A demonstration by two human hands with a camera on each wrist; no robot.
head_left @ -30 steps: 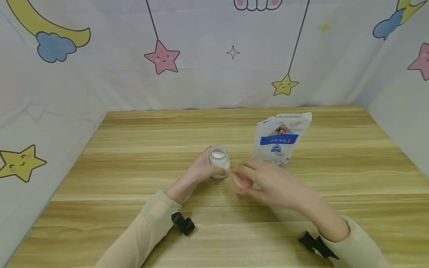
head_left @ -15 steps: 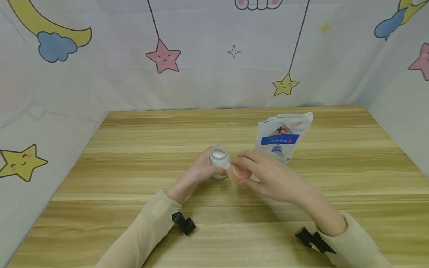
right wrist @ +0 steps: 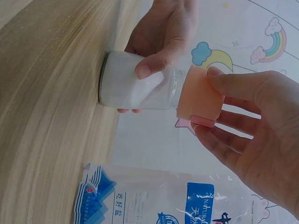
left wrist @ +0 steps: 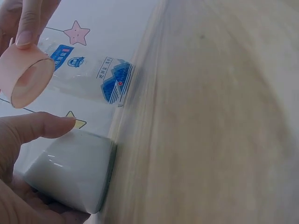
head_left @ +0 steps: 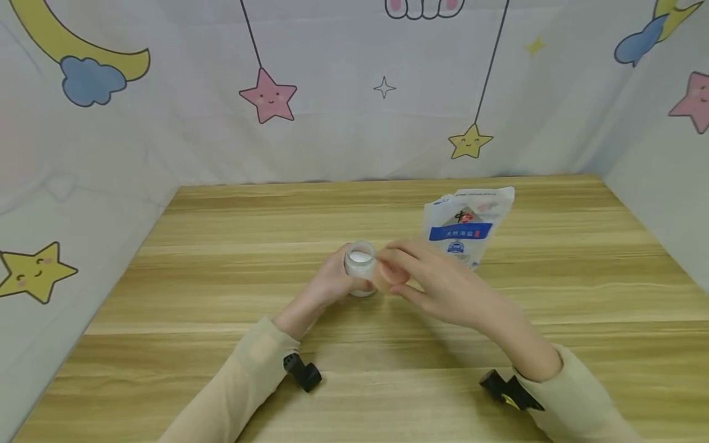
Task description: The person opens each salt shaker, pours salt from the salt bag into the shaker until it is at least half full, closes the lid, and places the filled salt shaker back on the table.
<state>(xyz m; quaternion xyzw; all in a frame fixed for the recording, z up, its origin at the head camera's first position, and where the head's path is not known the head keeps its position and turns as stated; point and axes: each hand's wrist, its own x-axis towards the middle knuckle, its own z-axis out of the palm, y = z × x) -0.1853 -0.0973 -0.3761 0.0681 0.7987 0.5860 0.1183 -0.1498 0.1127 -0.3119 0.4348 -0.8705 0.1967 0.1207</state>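
Observation:
A glass jar of white salt-like grains stands upright on the table, its mouth uncovered. My left hand grips it around the side, the thumb across the front. In my right hand a pink-orange lid is pinched between thumb and fingers. That lid is tilted beside the jar's rim in the head view, its hollow side showing in the left wrist view. In the right wrist view it overlaps the jar's threaded neck.
Behind my right hand a white and blue salt bag stands on the wooden table. A white cloth backdrop printed with stars rises at the table's far edge and along the sides.
My right hand has moved up and left with the lid, bringing it from beside the jar's base to near its rim. My left hand and the jar stay in place.

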